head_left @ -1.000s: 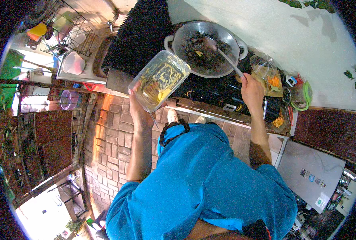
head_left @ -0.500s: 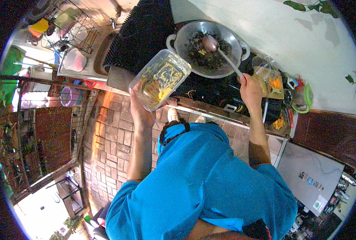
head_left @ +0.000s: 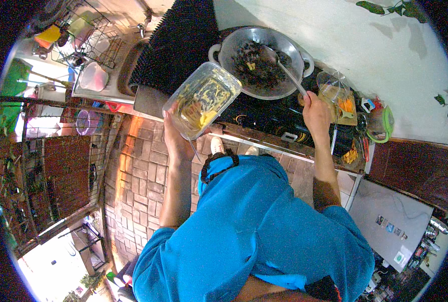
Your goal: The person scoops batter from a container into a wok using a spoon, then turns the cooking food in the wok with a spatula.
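Gripping: left hand, one clear rectangular tub, yellow-smeared inside, at near left of the wok; right hand, one long-handled spoon. Beyond: said wok, two-handled, on black stove, holding dark food, one yellow piece and the spoon's head.

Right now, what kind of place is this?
It's probably a kitchen. There's a big pan on what looks like a black stove, and a sink off to the left.

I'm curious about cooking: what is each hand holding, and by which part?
Left hand: tub, by its lower left side. Right hand: spoon, by its handle.
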A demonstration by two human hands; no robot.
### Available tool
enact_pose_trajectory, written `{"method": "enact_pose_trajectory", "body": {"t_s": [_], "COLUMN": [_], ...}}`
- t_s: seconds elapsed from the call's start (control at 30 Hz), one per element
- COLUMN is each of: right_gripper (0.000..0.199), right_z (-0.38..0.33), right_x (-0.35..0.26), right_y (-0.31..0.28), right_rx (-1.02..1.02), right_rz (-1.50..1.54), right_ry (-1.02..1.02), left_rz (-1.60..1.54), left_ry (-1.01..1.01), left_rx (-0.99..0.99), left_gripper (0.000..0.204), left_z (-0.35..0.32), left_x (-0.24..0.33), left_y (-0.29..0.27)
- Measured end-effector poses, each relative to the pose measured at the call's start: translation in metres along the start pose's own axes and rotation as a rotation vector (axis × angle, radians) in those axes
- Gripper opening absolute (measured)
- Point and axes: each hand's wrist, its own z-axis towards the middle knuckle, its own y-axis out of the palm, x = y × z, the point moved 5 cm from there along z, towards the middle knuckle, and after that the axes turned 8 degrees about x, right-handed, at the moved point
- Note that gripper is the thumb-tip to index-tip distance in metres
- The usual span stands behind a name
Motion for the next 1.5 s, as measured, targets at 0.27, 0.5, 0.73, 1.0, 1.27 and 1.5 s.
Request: {"method": "enact_pose_trajectory", "body": {"t_s": [0.27, 0.5, 0.73, 1.0, 1.27, 1.5], "right_gripper": [0.026, 0.024, 0.022, 0.023, 0.039, 0.037], "right_z": [0.002, 0.002, 0.001, 0.005, 0.015, 0.014], "right_x": [-0.008, -0.01, -0.016, 0.011, 0.028, 0.028], "right_y": [0.004, 0.0, 0.007, 0.034, 0.063, 0.066], "right_rx": [-0.024, 0.047, -0.023, -0.066, -0.385, -0.425], "right_rz": [0.122, 0.095, 0.083, 0.165, 0.339, 0.422], "right_ry": [-0.033, 0.001, -0.005, 0.046, 0.152, 0.245], "left_rz": [0.031, 0.009, -0.012, -0.024, -0.019, -0.023], "left_ry": [0.004, -0.009, -0.013, -0.01, -0.007, 0.015], "left_rx": [-0.001, 0.025, 0.039, 0.044, 0.041, -0.021], "left_gripper": [0.064, 0.063, 0.06, 0.06, 0.058, 0.064], "left_z": [0.003, 0.004, 0.003, 0.002, 0.001, -0.001], "left_x": [-0.002, 0.001, 0.002, 0.003, 0.002, 0.001], "left_y": [-0.005, -0.003, 0.001, 0.003, 0.004, -0.003]}}
